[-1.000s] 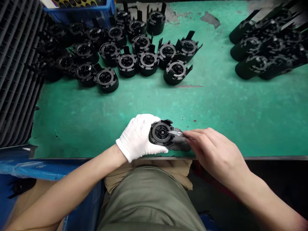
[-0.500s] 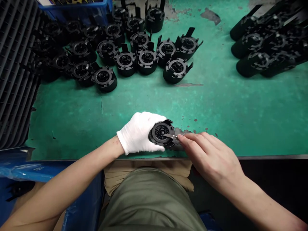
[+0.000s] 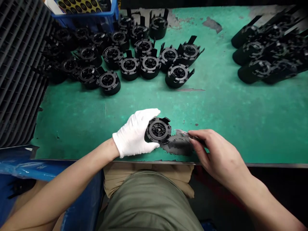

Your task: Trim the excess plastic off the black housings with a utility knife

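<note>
My left hand, in a white glove, grips a round black plastic part near the front edge of the green table. My bare right hand pinches a small metal blade, its tip just right of the part and off it. The blade hovers over a worn dark patch of the mat.
Several identical black round parts lie in a cluster at the back left. Another heap of black parts sits at the back right. A blue crate stands at the far left back, and a ribbed black stack fills the left edge.
The blade was on the face of the part; now my right hand has drawn it away to the right. My left hand has turned the part slightly and shifted left.
</note>
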